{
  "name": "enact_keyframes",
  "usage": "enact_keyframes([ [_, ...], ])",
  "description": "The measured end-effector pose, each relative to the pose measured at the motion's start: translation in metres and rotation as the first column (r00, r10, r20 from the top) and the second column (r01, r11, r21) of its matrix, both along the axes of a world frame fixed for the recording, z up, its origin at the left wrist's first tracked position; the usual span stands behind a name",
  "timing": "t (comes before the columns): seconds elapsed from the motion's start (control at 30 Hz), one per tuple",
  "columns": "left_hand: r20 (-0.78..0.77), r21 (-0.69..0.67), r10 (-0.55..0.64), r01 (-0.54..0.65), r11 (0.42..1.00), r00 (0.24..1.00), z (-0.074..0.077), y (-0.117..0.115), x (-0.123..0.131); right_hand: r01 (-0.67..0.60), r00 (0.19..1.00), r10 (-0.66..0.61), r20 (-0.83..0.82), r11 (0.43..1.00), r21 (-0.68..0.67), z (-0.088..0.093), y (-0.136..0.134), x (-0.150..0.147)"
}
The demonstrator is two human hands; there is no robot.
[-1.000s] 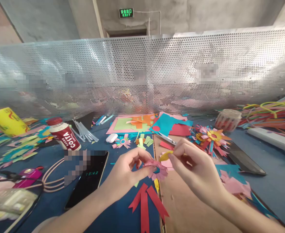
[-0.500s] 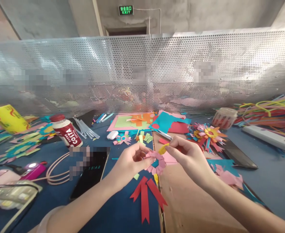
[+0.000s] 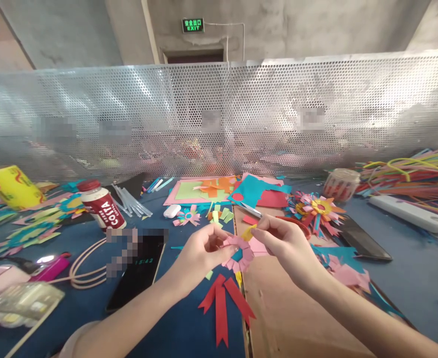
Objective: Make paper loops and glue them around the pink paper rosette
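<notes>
My left hand (image 3: 208, 248) pinches the left side of a pink paper rosette (image 3: 244, 262) with a blue centre, thumb on top and fingers behind. Close by on the right, my right hand (image 3: 278, 241) grips a small yellow paper strip (image 3: 249, 231) between thumb and fingertips. The strip is right at the rosette's upper edge; whether they touch I cannot tell. Below both hands lie red paper ribbons (image 3: 221, 313) with notched ends. Behind the right hand, a pair of scissors (image 3: 252, 211) is partly hidden.
A black phone (image 3: 137, 278) and a Costa bottle (image 3: 101, 209) stand or lie to the left. Coloured paper sheets (image 3: 260, 188) are at the back, beneath a perforated metal screen (image 3: 211, 89). A finished-looking paper flower (image 3: 319, 206), a glass jar (image 3: 341, 185) and a white power strip (image 3: 411, 213) are on the right.
The view has tilted up slightly, so the background sits lower. Both hands keep their grips on the rosette and yellow strip, with barely any movement between them.
</notes>
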State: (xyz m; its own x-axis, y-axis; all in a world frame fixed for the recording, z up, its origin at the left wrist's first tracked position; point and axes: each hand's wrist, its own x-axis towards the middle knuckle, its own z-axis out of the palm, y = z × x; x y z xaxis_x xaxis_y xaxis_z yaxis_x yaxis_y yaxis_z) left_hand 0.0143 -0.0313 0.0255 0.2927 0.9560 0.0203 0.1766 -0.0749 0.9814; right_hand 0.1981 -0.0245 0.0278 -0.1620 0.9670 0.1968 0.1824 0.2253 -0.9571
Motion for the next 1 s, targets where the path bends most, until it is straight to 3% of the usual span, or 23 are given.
enact_keyframes([
  [1.0, 0.03, 0.014, -0.023, 0.023, 1.0, 0.999, -0.0033, -0.0005, 0.0007, -0.02, 0.998, 0.019, -0.065, 1.0, -0.019, -0.001, 0.0022, 0.0002],
])
